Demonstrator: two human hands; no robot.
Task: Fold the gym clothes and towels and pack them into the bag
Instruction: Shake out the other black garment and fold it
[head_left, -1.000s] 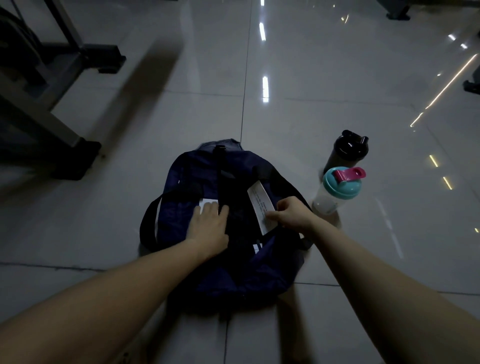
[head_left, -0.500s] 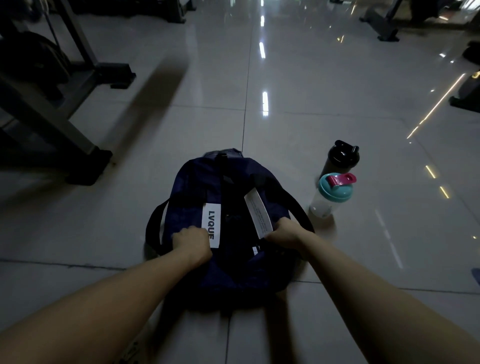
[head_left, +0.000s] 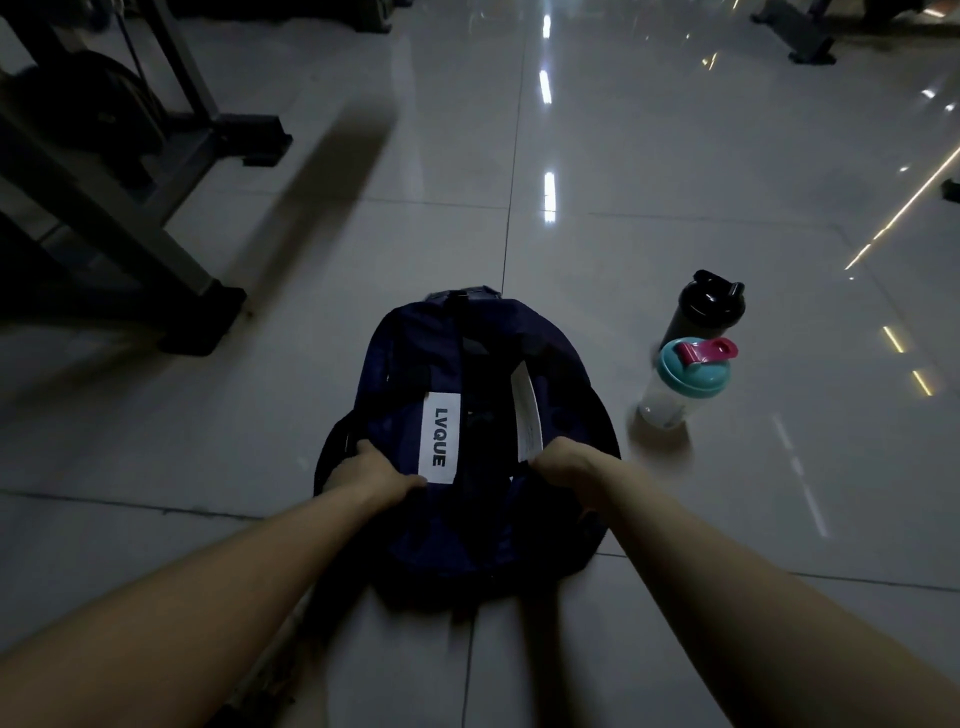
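Bag: dark blue bag (head_left: 415, 358) on the tiled floor (head_left: 675, 156), straight ahead of us, between our forearms, its long axis running near to far.
Left hand: our left hand (head_left: 371, 470) is clenched on the bag's cloth at the near left, just beside a white label (head_left: 439, 437) printed LVQUE.
Right hand: our right hand (head_left: 563, 462) grasps the cloth at the near right, touching the near end of a white tag (head_left: 527, 415); its fingertips are hidden, so we judge the grip from the bunched cloth.
Key relation: both hands sit level at the near end, one either side of the dark centre line along the long axis. The rest of the bag stretches away from them. Neither hand is nearer.
Step, as we judge it: handling the bag's mouth; whether it is open we cannot tell in this dim light.
Clothes and towels: none that we can make out outside the bag.
Right side: black-capped bottle (head_left: 704, 306) and teal-capped bottle (head_left: 685, 379) stand apart from the bag, on our right hand's side.
Far left: dark machine frame (head_left: 130, 208).
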